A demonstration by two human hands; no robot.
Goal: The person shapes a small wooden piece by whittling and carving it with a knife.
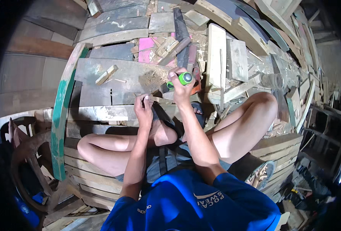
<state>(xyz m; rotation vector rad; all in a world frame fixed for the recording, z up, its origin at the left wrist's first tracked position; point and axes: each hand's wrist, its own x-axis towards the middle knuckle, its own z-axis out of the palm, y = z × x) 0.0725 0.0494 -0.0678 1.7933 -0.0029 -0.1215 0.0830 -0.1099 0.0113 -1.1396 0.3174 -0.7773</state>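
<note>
Green-handled tool (182,79) in your right hand (181,92) should feel stiff and moderately heavy, its casing perhaps slippery with dust; wrap it around the green body, below the grey end cap (187,77); it stands at twelve o'clock from your torso, with the wide board (93,88) toward nine o'clock; your left hand (143,111) is apart from it, the tool being at its two o'clock; your right fingers grasp it firmly; your left fingers curl to the thumb, though I cannot tell whether they pinch anything.

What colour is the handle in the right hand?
The handle is bright green, with a greyish end; the head view shows it best.
</note>
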